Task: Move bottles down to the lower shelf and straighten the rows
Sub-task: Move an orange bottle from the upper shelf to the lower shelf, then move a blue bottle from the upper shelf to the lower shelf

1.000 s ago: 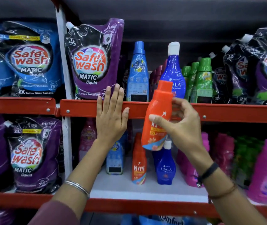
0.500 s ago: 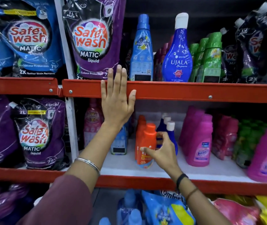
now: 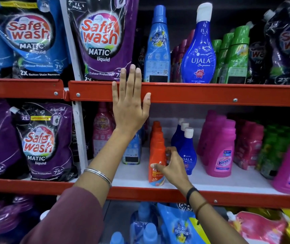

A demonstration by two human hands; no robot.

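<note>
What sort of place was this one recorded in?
Most likely a shop's laundry-care aisle: red-edged metal shelves, Safe wash Matic pouches lined up labels forward, and rows of identical pink Vanish bottles. The right hand grips an orange bottle at the front of its own row.

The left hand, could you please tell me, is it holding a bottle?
No, the left hand lies flat with straight fingers against the red shelf edge, holding nothing.

Left hand [image 3: 131, 104] is flat at frame centre, fingers straight up, arm rising from lower left. Right hand [image 3: 173, 167] sits below it, thumb and curled fingers round an orange bottle [image 3: 156, 147].
</note>
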